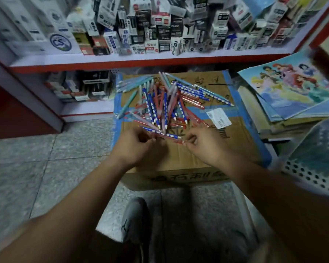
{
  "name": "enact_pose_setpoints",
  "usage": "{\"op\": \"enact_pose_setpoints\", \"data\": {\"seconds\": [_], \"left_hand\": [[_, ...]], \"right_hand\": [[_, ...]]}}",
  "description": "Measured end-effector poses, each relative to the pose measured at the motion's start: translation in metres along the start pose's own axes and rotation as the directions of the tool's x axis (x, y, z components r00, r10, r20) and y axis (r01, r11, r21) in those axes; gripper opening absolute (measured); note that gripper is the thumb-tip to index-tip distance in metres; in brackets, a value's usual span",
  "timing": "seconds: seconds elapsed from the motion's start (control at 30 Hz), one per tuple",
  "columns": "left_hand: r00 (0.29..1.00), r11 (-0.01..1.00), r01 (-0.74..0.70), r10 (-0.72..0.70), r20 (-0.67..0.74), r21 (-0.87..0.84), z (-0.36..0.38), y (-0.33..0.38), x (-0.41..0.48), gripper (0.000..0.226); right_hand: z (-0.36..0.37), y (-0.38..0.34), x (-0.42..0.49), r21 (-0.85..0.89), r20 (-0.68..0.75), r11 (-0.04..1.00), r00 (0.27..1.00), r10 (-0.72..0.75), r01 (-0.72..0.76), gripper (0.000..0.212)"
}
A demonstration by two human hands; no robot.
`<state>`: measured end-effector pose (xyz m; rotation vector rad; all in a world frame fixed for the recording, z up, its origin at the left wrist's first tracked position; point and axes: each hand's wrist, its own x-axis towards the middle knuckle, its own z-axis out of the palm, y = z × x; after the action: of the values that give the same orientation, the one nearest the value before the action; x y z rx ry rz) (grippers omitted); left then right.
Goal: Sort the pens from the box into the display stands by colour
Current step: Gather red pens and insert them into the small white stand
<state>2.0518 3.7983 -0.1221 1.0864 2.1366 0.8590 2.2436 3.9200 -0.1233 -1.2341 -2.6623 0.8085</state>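
Right hand grip on red pen, pen pile just beyond

A brown cardboard box with blue tape along its edges stands on the grey speckled tile floor, its closed top carrying everything. On that top lies a loose, crisscrossed heap of blue white-dotted pens and red pens, with pale teal pens at the far left. A white paper label lies just right of the heap.
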Motion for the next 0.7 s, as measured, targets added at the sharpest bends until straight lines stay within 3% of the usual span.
{"op": "enact_pose_setpoints", "data": {"seconds": [0.13,0.3,0.5,0.7], "left_hand": [[1.0,0.989,-0.008,0.004,0.024,0.149,-0.001,-0.009,-0.005,0.015],[0.999,0.989,-0.045,0.041,0.028,0.141,-0.003,-0.007,-0.004,0.013],[0.968,0.957,-0.231,0.244,-0.054,0.173,-0.003,0.014,-0.005,0.022],[0.964,0.967,-0.228,0.208,0.163,0.114,0.007,0.024,-0.005,0.02]], "right_hand": [[0.014,0.001,0.011,0.003,-0.007,1.0,1.0,0.027,-0.027,0.01],[0.021,0.005,0.018,-0.013,-0.001,0.999,0.999,0.052,-0.052,0.006],[-0.014,0.004,0.016,0.353,0.037,0.934,0.999,0.04,-0.051,0.012],[-0.044,-0.001,0.011,0.556,0.074,0.83,0.997,-0.004,-0.038,0.011]]}}
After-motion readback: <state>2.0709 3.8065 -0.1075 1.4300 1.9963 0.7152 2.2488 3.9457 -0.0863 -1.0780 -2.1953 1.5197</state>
